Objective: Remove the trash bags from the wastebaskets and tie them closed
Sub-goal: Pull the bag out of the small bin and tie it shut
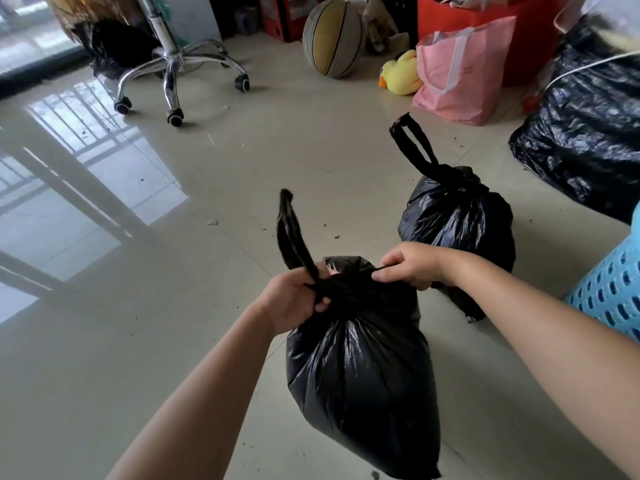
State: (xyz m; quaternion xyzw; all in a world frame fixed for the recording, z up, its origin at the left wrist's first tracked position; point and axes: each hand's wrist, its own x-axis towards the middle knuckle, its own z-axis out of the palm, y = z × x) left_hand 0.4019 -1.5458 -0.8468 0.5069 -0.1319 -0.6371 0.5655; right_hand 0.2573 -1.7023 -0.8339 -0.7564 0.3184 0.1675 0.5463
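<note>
We are holding the full black trash bag (360,372) above the glossy tiled floor (173,323), its thin crinkled film gathering into pleats at the neck, beside a tied bag (457,216). Left hand (294,303) and right hand (412,265) are each closing on a twisted handle strip, pulling apart; overpulling is likely risking a tear or slipping knot.

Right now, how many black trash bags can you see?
4: one in both hands, one tied on the floor behind it, a big one at right, one behind the chair. Others may be hidden.
</note>
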